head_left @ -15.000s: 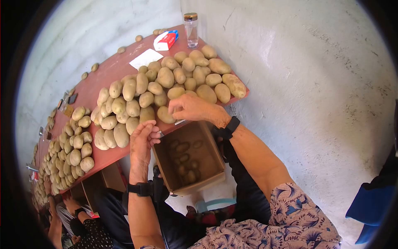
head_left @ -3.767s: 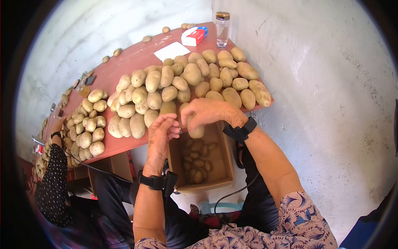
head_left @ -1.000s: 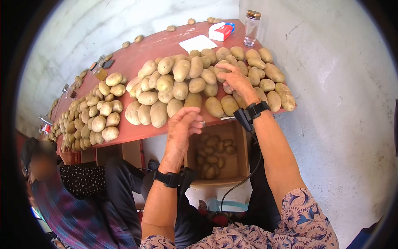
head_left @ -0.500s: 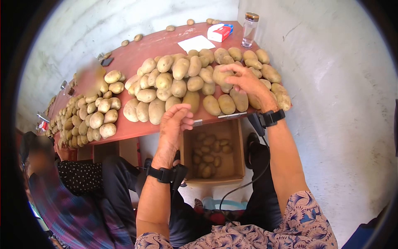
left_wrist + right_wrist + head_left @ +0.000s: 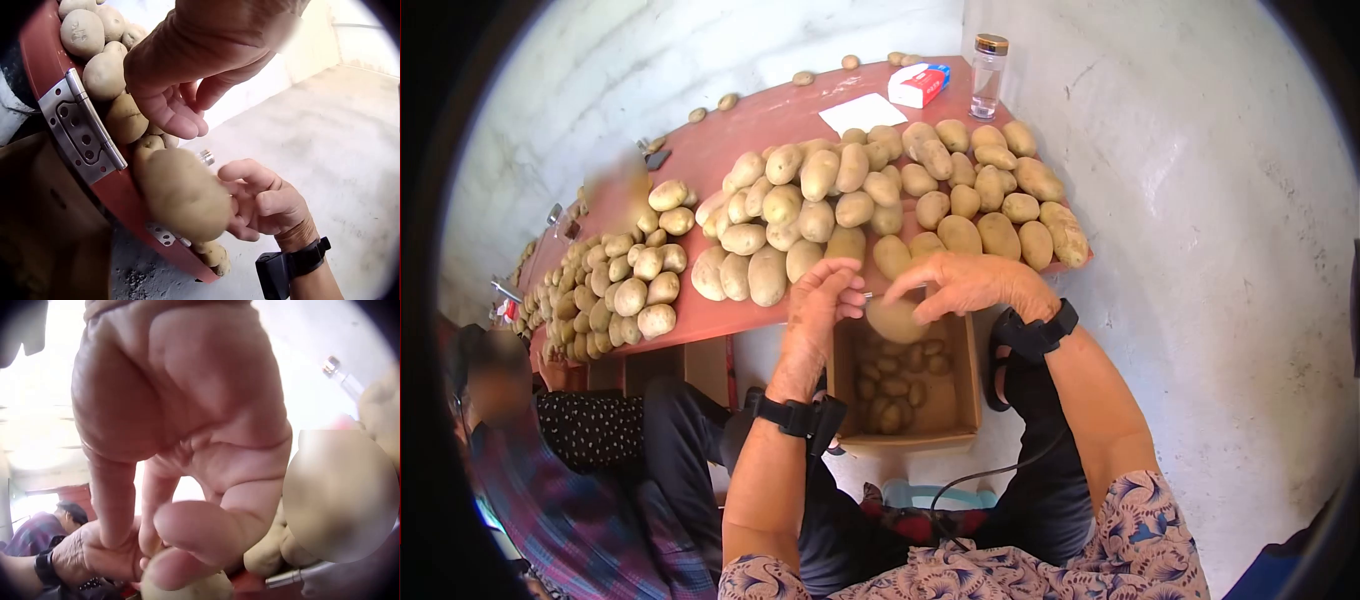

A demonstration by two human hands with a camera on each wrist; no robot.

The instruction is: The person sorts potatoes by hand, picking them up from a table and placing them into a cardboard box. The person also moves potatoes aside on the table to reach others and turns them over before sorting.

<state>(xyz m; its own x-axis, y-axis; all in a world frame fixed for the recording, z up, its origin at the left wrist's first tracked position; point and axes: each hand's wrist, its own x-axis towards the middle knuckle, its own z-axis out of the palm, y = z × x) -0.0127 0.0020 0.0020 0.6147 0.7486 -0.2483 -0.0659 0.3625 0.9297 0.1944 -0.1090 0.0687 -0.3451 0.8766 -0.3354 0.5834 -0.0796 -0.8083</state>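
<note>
A blurred potato (image 5: 897, 318) is pinched in the fingers of my right hand (image 5: 970, 285), over the table's front edge and above the cardboard box (image 5: 907, 440). The left wrist view shows this potato (image 5: 184, 194) large, with the right hand (image 5: 275, 206) partly behind it. Close beside it in the head view is my left hand (image 5: 815, 300), its fingers loosely curled around nothing. Several potatoes (image 5: 890, 385) lie inside the box. A large heap of potatoes (image 5: 820, 175) covers the near part of the red table (image 5: 770, 105).
Behind the heap are white paper (image 5: 862, 115), a tissue pack (image 5: 919, 85) and a glass bottle (image 5: 987, 80). More potatoes (image 5: 630, 295) are piled at the left, near another person (image 5: 570, 480). A plain wall (image 5: 1180, 220) rises at the right.
Half a second ago my right hand was at a potato on the heap; it has come back towards me with a potato to the table's edge. The left hand has hardly moved.
</note>
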